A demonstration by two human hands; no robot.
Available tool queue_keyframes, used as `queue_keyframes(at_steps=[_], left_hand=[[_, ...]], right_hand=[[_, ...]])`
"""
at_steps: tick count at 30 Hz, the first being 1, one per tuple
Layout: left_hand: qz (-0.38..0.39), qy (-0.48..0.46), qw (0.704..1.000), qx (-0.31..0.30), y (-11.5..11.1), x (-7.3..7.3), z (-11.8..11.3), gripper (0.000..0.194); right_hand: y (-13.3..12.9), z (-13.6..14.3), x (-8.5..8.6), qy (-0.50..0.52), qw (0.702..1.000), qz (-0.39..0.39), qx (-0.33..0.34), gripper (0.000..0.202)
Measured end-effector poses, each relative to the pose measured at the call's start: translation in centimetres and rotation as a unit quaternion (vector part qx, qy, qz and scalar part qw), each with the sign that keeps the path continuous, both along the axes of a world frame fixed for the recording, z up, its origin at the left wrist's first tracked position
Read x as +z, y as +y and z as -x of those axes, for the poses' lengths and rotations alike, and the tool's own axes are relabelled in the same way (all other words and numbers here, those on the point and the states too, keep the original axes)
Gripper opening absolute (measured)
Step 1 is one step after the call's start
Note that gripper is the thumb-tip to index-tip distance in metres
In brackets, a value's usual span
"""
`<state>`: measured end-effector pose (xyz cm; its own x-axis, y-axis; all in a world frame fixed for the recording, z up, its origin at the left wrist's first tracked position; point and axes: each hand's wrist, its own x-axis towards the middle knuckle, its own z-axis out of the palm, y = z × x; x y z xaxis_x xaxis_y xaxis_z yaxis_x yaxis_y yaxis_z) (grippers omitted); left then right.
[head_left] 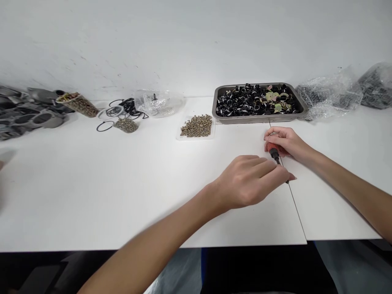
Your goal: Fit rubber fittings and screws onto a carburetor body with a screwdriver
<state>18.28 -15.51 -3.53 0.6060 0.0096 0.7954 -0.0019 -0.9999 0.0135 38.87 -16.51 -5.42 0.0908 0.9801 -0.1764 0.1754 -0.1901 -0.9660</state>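
Right hand [283,143] grips driver [274,154] by red handle [271,146]. Left hand [254,179] — at right hand's 7 o'clock — pinches shaft [278,161]. Tray [260,119] stands at right hand's 11 o'clock.

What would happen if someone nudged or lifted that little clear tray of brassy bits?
The clear tray would probably slide rather than tip, as it looks low and sits flat on the white table. The brassy pieces lie loosely heaped, so they would likely shift or spill if tilted. Its see-through sides suggest plastic, perhaps slightly bendy.
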Motion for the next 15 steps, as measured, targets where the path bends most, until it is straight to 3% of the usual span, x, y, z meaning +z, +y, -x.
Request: queue_keyframes(at_steps=[15], left_hand=[[0.002,0.008,1.000,-0.011,-0.02,-0.04,0.04,0.018]], right_hand=[[-0.15,-0.28,0.18,0.004,0.999,0.011,0.036,0.010]])
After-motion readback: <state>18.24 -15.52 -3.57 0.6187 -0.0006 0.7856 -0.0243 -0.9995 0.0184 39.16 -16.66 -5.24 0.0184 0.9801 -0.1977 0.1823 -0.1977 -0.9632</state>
